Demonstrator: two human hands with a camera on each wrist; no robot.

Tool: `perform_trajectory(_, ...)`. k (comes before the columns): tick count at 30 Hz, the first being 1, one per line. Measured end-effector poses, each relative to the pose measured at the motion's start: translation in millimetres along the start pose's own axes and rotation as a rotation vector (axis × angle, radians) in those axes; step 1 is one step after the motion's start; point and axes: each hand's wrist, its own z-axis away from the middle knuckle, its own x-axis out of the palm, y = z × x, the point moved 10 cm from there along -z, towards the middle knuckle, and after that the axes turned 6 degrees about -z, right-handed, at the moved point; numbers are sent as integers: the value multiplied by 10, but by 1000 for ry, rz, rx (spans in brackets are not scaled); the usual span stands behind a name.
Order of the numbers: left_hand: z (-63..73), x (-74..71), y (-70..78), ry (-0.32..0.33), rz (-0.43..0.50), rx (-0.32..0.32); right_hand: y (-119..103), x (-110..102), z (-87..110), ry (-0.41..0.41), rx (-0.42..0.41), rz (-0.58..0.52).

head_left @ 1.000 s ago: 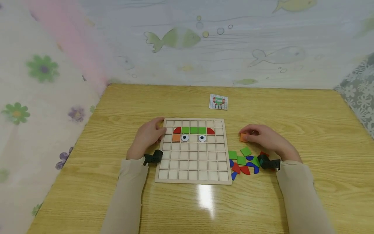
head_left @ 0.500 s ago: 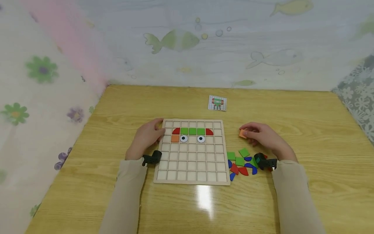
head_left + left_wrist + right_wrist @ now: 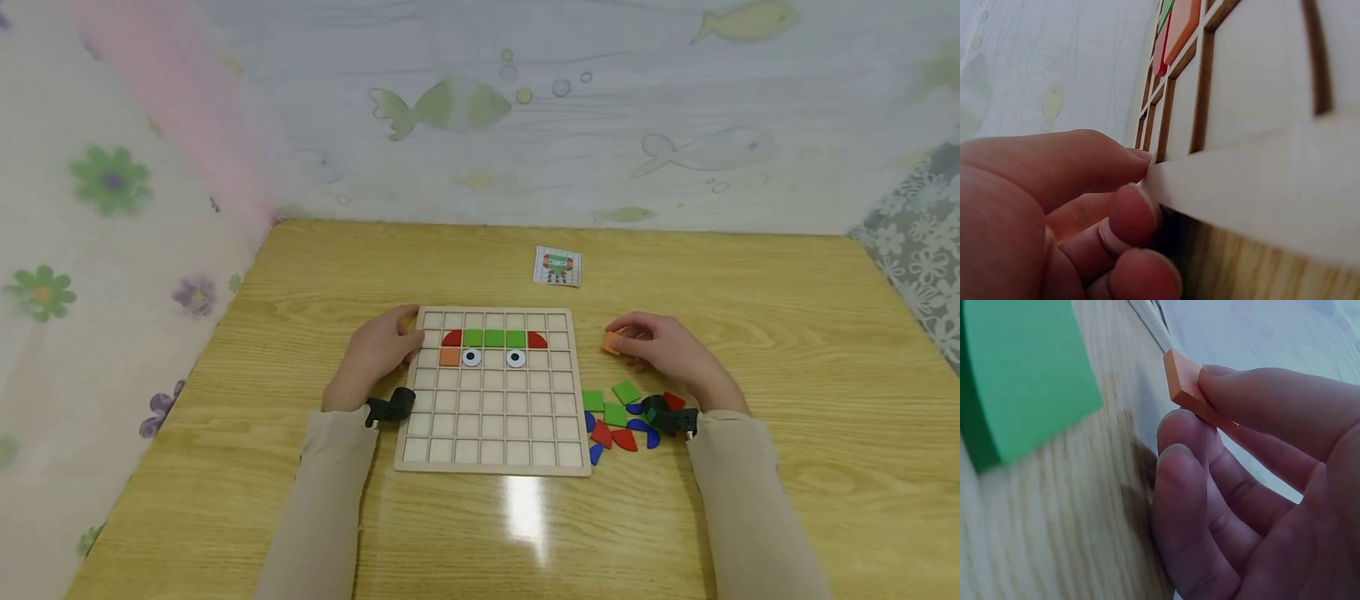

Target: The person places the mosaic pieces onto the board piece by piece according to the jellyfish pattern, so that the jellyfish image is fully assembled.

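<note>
My right hand point(image 3: 671, 350) pinches an orange square tile point(image 3: 611, 342) between thumb and fingers, a little to the right of the wooden grid board point(image 3: 487, 472). In the right wrist view the same orange tile point(image 3: 1186, 387) is tilted, with the thumb on its face. At the board's upper left edge, my left hand point(image 3: 382, 348) grips the rim, its thumb on the frame and other fingers curled at the side. Set in the board are green squares point(image 3: 494, 338), two red quarter-round tiles point(image 3: 452, 338), another orange square point(image 3: 450, 357) and two round eye pieces point(image 3: 515, 357).
Right of the board lie loose tiles: green squares point(image 3: 615, 414), red quarter-rounds point(image 3: 625, 440) and blue curved pieces point(image 3: 643, 431); the right wrist camera hides some. A small printed picture card point(image 3: 557, 267) lies beyond the board. The wooden table point(image 3: 825, 333) meets a wall point(image 3: 585, 125) behind.
My right hand has shifted slightly left toward the board, still pinching the orange tile. The left hand keeps its place on the board's edge.
</note>
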Motion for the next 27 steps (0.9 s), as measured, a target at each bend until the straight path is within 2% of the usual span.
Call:
perform_trajectory(11, 5, 7, -3, -15, 4, 5, -114, 106, -28, 10, -28, 20)
perform_trajectory(19, -7, 6, -5, -15, 9, 3, -231, 210, -60, 10, -60, 88)
perform_trajectory(27, 12, 2, 14, -27, 15, 8, -290, 307, -82, -6, -65, 64)
